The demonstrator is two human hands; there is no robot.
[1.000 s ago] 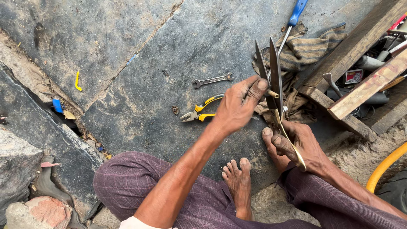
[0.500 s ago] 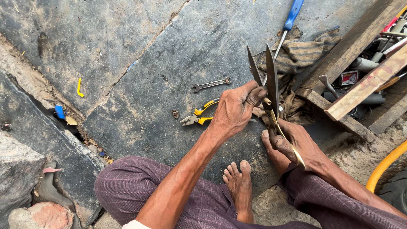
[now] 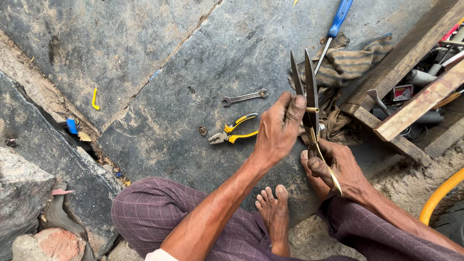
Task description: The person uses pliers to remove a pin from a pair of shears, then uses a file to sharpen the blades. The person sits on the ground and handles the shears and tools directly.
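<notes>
I hold a pair of long metal shears (image 3: pixel 309 87) upright, its two dark blades slightly parted and pointing away from me. My right hand (image 3: pixel 340 166) grips the shears by the brass-coloured handles low down. My left hand (image 3: pixel 280 128) pinches the pivot bolt at the joint of the blades, fingers closed on it. My bare foot (image 3: pixel 275 208) rests on the ground below the hands. Yellow-handled pliers (image 3: pixel 232 135), a small nut (image 3: pixel 203 130) and a steel spanner (image 3: pixel 244 97) lie on the dark stone slab (image 3: pixel 203 72) just left of my left hand.
A blue-handled screwdriver (image 3: pixel 336 24) and a striped rag (image 3: pixel 353 65) lie beyond the shears. A wooden tool crate (image 3: pixel 415 82) with several tools stands at the right. A yellow hose (image 3: pixel 437 195) curves at the right edge. Broken stones (image 3: pixel 29 193) lie at the left.
My left hand has shifted up along the shears to the pivot. The blades have stayed upright and slightly parted.
</notes>
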